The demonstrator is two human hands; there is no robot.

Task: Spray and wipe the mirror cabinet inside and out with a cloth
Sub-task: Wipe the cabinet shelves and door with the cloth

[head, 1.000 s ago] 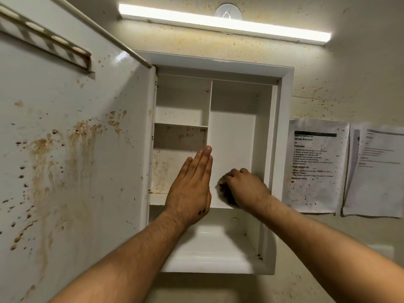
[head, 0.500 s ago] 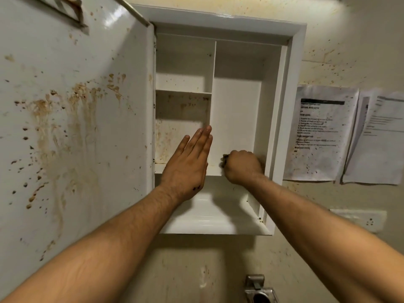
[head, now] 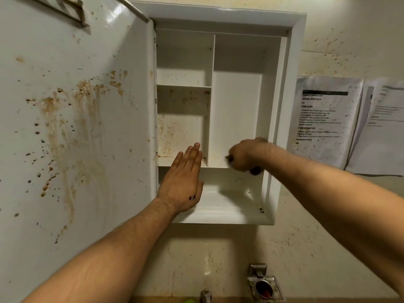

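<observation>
The white mirror cabinet [head: 293, 62] hangs open on the wall, with shelves and a vertical divider inside. Its door [head: 76, 127] swings out to the left, the inner face smeared and spattered brown. The lower left compartment's back wall is stained too. My left hand [head: 184, 182] is flat with straight fingers, held in front of the middle shelf's front edge. My right hand [head: 244, 155] is curled round a dark cloth [head: 255, 171], mostly hidden in the fist, at the right end of that shelf.
Two printed sheets [head: 323, 119] are stuck to the spattered wall right of the cabinet. Below it are a metal wall fitting [head: 264, 285] and a tap top [head: 206, 295] at the bottom edge, with something green [head: 190, 300] beside it.
My right hand has slid to the right along the middle shelf with the cloth. The view has tilted down, so the light above has left the frame. My left hand stays flat.
</observation>
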